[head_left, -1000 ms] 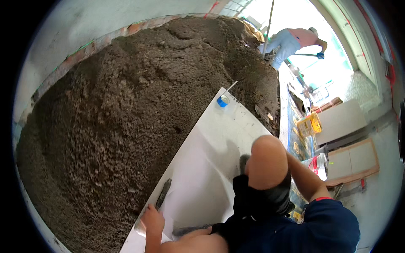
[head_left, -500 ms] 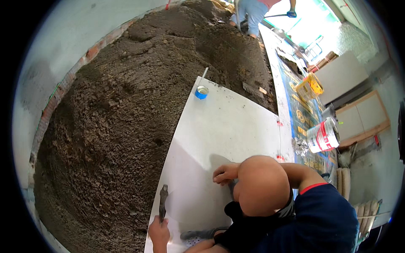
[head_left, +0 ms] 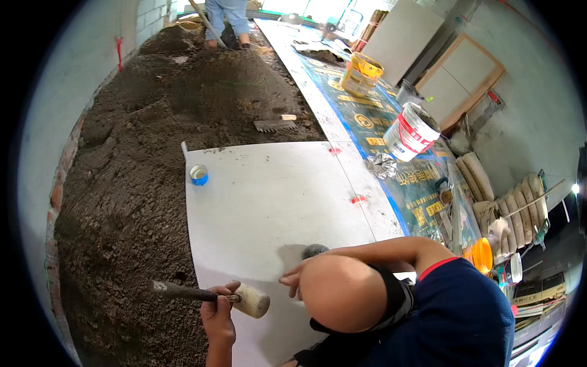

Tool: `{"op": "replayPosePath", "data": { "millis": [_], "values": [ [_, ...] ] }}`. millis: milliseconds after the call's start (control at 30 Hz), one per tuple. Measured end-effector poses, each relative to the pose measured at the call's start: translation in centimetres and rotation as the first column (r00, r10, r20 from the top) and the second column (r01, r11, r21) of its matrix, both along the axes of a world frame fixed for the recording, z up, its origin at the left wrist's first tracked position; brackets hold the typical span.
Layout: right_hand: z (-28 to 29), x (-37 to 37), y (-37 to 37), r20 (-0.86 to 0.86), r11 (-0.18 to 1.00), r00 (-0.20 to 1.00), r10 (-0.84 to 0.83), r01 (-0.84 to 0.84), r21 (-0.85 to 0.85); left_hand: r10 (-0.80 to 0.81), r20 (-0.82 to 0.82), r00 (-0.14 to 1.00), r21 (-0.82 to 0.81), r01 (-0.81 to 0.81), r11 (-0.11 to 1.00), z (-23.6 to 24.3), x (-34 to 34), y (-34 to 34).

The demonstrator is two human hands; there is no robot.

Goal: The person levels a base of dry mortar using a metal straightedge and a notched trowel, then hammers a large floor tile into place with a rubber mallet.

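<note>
From my remote seat I see a navy short-sleeved shirt [head_left: 455, 312] with red trim [head_left: 439, 268] at the cuff, black shorts [head_left: 393, 292] striped pale near the hem, a dark grey shoe [head_left: 314, 251], and an ungloved left hand [head_left: 218, 315] and right hand [head_left: 293, 279].

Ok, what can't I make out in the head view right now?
All in the head view:
Right hand: partly hidden by the knee; its grip can't be told.
Mallet: part of its handle is covered by the left hand.
Slab: near end cut off by the lower edge.
Co-worker: upper body cut off by the top edge.
</note>
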State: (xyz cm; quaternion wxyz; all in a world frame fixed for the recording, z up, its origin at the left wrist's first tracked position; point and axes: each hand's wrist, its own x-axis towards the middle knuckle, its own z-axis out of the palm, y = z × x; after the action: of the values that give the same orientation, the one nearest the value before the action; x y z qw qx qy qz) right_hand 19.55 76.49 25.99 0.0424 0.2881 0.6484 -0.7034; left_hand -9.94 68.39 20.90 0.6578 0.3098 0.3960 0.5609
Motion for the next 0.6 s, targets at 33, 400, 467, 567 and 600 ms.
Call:
{"op": "replayPosePath", "data": {
  "millis": [33, 400, 467, 567, 600],
  "values": [
    [-0.2, 0.1, 0.3, -0.032, 0.999, 0.999, 0.016, -0.015, 0.037, -0.023, 0.041, 0.999, -0.007, 0.023, 1.000, 0.3, 0.8, 0.9],
    [-10.7, 0.9, 4.7, 0.163, 0.123, 0.846, -0.508, 0.258, -0.958, -0.136, 0.021, 0.991, -0.291, 0.136, 0.947, 0.3, 9.3, 10.9],
    [-10.9, 3.2, 5.9, 0.152, 0.091, 0.732, -0.664, 0.281, -0.955, -0.380, -0.390, 0.839, -0.271, 0.290, 0.918, 1.8, 10.8, 13.8],
    [-11.5, 8.6, 8.2, -0.064, 0.190, 0.381, -0.922, 0.304, -0.933, -0.350, -0.875, 0.335, -0.190, 0.428, 0.883, -1.3, 12.3, 15.9],
    [-13.0, 12.1, 9.3, -0.181, 0.277, 0.301, -0.936, 0.317, -0.907, -0.262, -0.952, 0.156, -0.186, 0.382, 0.905, -4.1, 12.5, 15.2]
  ]
}}
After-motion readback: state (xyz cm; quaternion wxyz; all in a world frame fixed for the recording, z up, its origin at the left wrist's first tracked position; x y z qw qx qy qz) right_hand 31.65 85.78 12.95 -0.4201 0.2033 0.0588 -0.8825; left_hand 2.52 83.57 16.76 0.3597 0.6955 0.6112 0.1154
